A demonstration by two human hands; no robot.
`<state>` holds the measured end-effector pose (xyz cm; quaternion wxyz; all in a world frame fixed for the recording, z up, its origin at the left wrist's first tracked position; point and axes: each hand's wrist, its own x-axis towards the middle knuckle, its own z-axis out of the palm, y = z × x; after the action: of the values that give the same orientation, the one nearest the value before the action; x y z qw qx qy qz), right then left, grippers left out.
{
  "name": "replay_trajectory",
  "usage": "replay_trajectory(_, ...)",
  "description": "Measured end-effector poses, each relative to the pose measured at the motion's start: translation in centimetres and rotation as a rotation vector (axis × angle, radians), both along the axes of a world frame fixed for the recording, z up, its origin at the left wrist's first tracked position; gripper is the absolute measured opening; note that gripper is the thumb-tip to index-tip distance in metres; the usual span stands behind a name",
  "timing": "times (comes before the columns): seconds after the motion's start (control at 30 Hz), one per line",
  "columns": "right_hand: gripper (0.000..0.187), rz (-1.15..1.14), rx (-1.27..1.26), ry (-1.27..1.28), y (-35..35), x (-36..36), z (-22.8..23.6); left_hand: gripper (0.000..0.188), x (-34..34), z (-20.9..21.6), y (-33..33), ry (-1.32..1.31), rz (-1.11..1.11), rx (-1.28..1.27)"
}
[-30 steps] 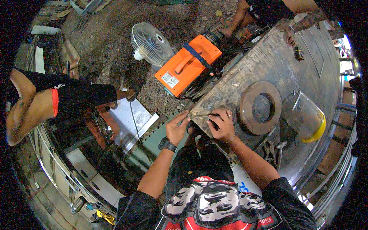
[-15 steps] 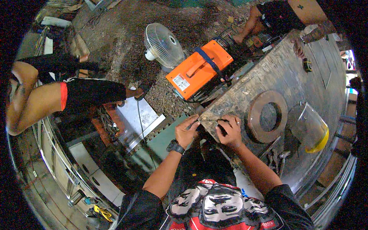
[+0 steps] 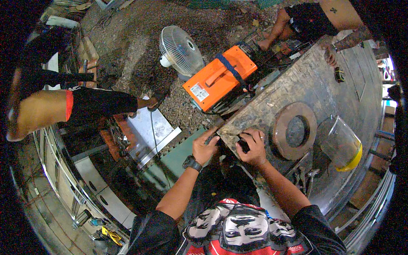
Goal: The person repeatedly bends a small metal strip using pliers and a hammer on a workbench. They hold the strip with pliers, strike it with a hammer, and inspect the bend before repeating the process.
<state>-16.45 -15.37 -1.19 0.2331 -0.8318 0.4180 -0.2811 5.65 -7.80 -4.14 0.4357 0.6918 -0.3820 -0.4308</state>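
At the near corner of a worn metal workbench (image 3: 255, 111), a thin, rod-like piece (image 3: 229, 135) runs between my hands. Its exact kind is too small to make out. My left hand (image 3: 204, 146), with a dark watch at the wrist, pinches the end by the corner with thumb and forefinger. The fingers of my right hand (image 3: 253, 147) curl over the bench top and close on the other end. Just right of that hand lies a thick, rusty metal ring (image 3: 278, 134), flat on the bench. Beyond the ring rests a clear face shield (image 3: 342, 142) with a yellow band.
An orange machine (image 3: 231, 70) with a blue strap stands past the bench edge, beside a fan (image 3: 180, 51). A co-worker's hand (image 3: 329, 55) is at the bench's far side, near a tape measure (image 3: 339, 74). Another person's leg (image 3: 102, 104) reaches in from the left.
The person on the left has shifted their arm and body. My hands stay at the bench corner with only a slight shift, and the view has moved a little.
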Motion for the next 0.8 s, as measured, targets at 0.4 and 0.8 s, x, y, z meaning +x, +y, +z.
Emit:
replay_trajectory(0.4, 0.033, 0.019, -0.024, 0.035, -0.03, 0.0, 0.1, 0.036, -0.33, 0.2, -0.01, -0.056, -0.003, -0.07)
replay_trajectory(0.8, 0.035, 0.011, -0.039, 0.021, 0.0, -0.16, -0.41, 0.035, -0.21, -0.15, -0.02, -0.016, -0.002, -0.089)
